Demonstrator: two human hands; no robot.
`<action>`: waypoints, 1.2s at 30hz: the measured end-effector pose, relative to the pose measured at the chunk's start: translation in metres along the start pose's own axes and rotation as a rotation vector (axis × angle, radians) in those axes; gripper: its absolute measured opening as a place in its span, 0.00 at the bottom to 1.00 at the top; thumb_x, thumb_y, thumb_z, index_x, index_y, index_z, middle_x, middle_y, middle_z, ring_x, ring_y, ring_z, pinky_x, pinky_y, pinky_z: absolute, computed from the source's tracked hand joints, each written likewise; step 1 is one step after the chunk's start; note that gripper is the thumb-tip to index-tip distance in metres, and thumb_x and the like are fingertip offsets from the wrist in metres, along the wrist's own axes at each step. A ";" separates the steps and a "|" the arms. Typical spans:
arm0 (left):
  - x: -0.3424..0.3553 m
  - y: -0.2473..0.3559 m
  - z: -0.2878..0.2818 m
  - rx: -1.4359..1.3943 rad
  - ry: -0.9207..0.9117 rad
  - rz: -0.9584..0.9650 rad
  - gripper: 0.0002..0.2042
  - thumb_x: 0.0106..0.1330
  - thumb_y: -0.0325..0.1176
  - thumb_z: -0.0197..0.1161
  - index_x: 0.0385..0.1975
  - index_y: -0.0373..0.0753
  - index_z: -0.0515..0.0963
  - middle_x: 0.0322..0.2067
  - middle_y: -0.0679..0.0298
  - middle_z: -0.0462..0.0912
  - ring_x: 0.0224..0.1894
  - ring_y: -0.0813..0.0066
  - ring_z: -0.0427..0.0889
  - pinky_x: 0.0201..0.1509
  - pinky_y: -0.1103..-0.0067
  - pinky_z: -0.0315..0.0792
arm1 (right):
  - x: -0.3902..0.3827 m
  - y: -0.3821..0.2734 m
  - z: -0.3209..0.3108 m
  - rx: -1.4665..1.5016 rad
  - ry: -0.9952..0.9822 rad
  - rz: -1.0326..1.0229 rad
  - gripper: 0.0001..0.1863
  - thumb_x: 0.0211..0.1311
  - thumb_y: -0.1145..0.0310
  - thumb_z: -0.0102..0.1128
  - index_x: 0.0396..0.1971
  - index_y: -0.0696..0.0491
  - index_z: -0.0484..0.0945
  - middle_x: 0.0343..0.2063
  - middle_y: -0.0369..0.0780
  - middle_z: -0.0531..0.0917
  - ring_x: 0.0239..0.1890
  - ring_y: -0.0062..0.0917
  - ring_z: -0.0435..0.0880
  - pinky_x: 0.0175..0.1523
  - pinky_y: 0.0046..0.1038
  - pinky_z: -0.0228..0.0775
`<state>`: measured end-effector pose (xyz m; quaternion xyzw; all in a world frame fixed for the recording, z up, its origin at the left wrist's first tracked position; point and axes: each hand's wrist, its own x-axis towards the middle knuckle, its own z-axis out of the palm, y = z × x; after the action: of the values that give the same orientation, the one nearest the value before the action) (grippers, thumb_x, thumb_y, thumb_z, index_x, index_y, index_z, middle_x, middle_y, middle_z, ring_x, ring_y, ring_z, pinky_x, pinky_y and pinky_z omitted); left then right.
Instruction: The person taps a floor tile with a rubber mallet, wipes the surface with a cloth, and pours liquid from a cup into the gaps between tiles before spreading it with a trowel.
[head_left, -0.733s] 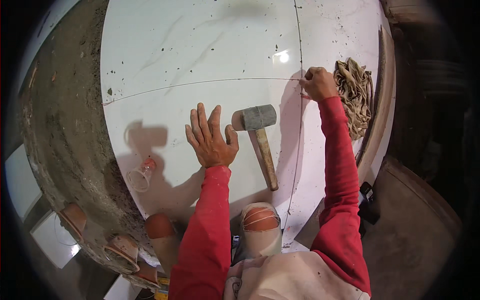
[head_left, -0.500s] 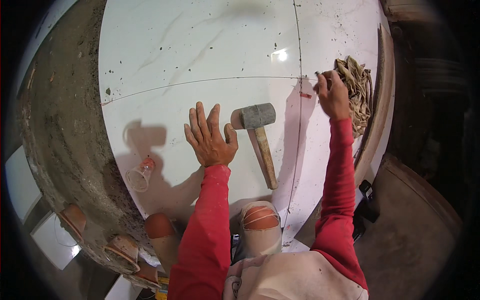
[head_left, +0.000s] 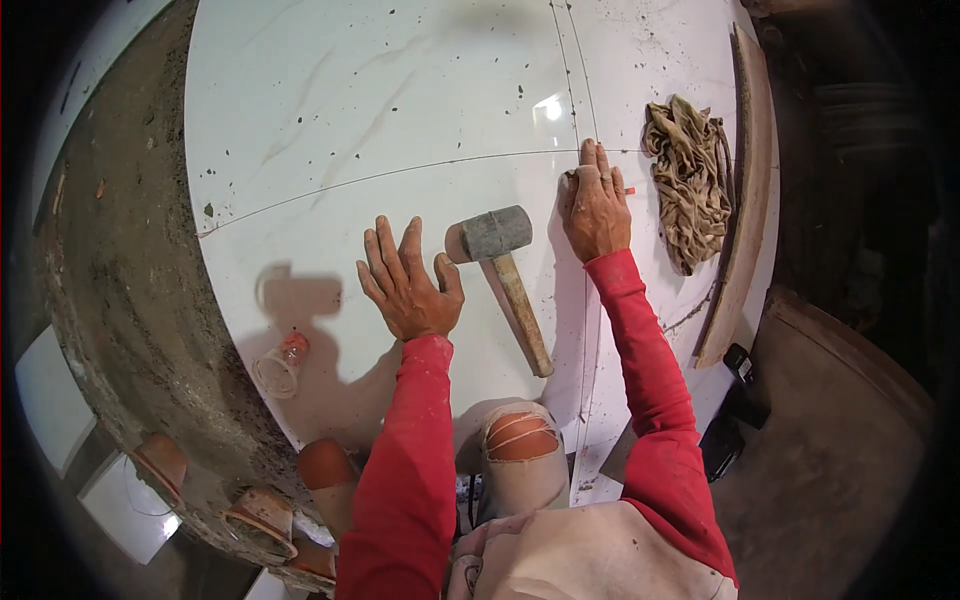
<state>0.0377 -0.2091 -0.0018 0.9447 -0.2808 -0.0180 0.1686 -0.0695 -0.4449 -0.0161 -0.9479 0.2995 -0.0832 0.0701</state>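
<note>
My left hand (head_left: 411,288) rests on a large white tile (head_left: 370,190), fingers spread, holding nothing. Just right of it lies a rubber mallet (head_left: 497,232) with a dark grey head and a worn wooden handle. My right hand (head_left: 598,210) is at the crossing of the tile joints, its longer fingers pointing forward along the joint. A small dark bit shows by its thumb, too small to name. Beside those fingers, on the right, a small red piece (head_left: 629,190) lies on the tile. Farther right is a crumpled tan rag (head_left: 688,185).
A clear plastic cup (head_left: 275,372) with red on it lies at the left. A wooden strip (head_left: 742,210) runs along the right edge. Rough grey mortar (head_left: 120,220) borders the tile on the left. Dark crumbs dot the surface. Clay-coloured pieces (head_left: 262,515) sit lower left.
My right hand has moved left from beside the rag to the joint crossing and lowered its fingers to the tile. My left hand stays spread. The whole view has shifted slightly.
</note>
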 end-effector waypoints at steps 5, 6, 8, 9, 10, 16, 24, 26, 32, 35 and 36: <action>0.000 -0.006 -0.002 0.015 -0.010 -0.013 0.30 0.64 0.37 0.58 0.69 0.50 0.63 0.74 0.56 0.56 0.76 0.54 0.52 0.76 0.51 0.43 | 0.019 -0.018 -0.047 0.099 -0.285 0.340 0.11 0.73 0.62 0.50 0.43 0.53 0.74 0.51 0.45 0.81 0.52 0.39 0.81 0.63 0.44 0.68; 0.000 -0.006 -0.002 0.018 -0.010 -0.012 0.30 0.64 0.37 0.58 0.69 0.50 0.63 0.74 0.56 0.56 0.76 0.54 0.52 0.76 0.51 0.43 | 0.011 -0.004 -0.049 -0.060 0.155 0.030 0.06 0.70 0.66 0.54 0.38 0.51 0.76 0.33 0.39 0.84 0.34 0.35 0.82 0.55 0.38 0.71; 0.000 -0.007 -0.003 0.018 -0.017 -0.013 0.30 0.64 0.37 0.58 0.69 0.51 0.63 0.74 0.56 0.55 0.76 0.54 0.52 0.76 0.51 0.43 | 0.006 0.038 -0.056 0.036 0.347 0.193 0.02 0.66 0.73 0.59 0.36 0.50 0.78 0.29 0.39 0.84 0.32 0.35 0.82 0.45 0.37 0.72; -0.001 -0.006 -0.002 0.015 -0.020 -0.008 0.30 0.64 0.37 0.58 0.69 0.51 0.63 0.74 0.56 0.55 0.76 0.54 0.52 0.76 0.51 0.43 | 0.000 0.062 -0.061 0.186 0.371 0.405 0.02 0.67 0.72 0.59 0.37 0.51 0.77 0.34 0.40 0.85 0.38 0.36 0.84 0.45 0.41 0.73; 0.000 -0.004 -0.002 0.007 -0.013 -0.003 0.30 0.64 0.37 0.58 0.69 0.51 0.63 0.74 0.56 0.55 0.76 0.54 0.52 0.76 0.51 0.43 | -0.005 0.090 -0.064 0.178 0.376 0.410 0.02 0.67 0.72 0.59 0.37 0.51 0.77 0.34 0.40 0.85 0.38 0.36 0.84 0.45 0.41 0.73; 0.000 0.003 0.002 0.001 -0.009 0.011 0.30 0.64 0.37 0.58 0.68 0.50 0.64 0.73 0.56 0.56 0.76 0.53 0.52 0.75 0.50 0.44 | -0.050 0.176 -0.022 -0.249 0.432 0.669 0.10 0.73 0.59 0.52 0.41 0.50 0.75 0.36 0.43 0.86 0.38 0.43 0.85 0.45 0.45 0.76; 0.001 0.003 0.002 0.025 0.012 0.007 0.30 0.62 0.38 0.59 0.67 0.50 0.66 0.74 0.55 0.56 0.76 0.53 0.53 0.75 0.49 0.46 | -0.056 0.175 -0.023 -0.110 0.519 0.734 0.13 0.73 0.59 0.50 0.42 0.51 0.79 0.41 0.45 0.85 0.44 0.45 0.82 0.51 0.43 0.73; 0.001 0.003 0.001 0.020 -0.003 0.009 0.30 0.62 0.38 0.59 0.67 0.50 0.66 0.73 0.55 0.56 0.76 0.53 0.53 0.75 0.49 0.46 | -0.064 0.166 -0.013 -0.273 0.603 0.554 0.15 0.74 0.59 0.49 0.42 0.54 0.79 0.44 0.47 0.84 0.45 0.46 0.81 0.52 0.42 0.72; 0.000 -0.001 0.000 -0.004 0.006 0.013 0.30 0.64 0.36 0.59 0.68 0.49 0.65 0.73 0.55 0.56 0.76 0.52 0.52 0.75 0.48 0.46 | -0.059 0.182 -0.049 -0.060 0.671 0.886 0.14 0.75 0.61 0.46 0.40 0.53 0.79 0.33 0.44 0.85 0.36 0.44 0.83 0.44 0.41 0.74; 0.000 -0.002 0.000 0.009 0.013 0.014 0.29 0.63 0.37 0.59 0.67 0.49 0.66 0.73 0.55 0.56 0.76 0.52 0.53 0.74 0.48 0.46 | -0.078 0.161 -0.070 0.081 0.785 0.953 0.16 0.75 0.62 0.44 0.30 0.55 0.74 0.27 0.47 0.84 0.30 0.45 0.83 0.36 0.43 0.73; 0.001 -0.001 0.000 0.026 0.015 0.010 0.29 0.63 0.38 0.58 0.67 0.49 0.66 0.73 0.54 0.57 0.76 0.52 0.53 0.74 0.48 0.47 | -0.095 0.161 -0.066 0.071 0.786 0.955 0.16 0.75 0.62 0.44 0.30 0.55 0.74 0.27 0.47 0.84 0.30 0.45 0.83 0.36 0.43 0.73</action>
<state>0.0390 -0.2084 -0.0026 0.9454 -0.2847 -0.0065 0.1585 -0.2486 -0.5262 0.0075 -0.6048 0.6910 -0.3955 0.0153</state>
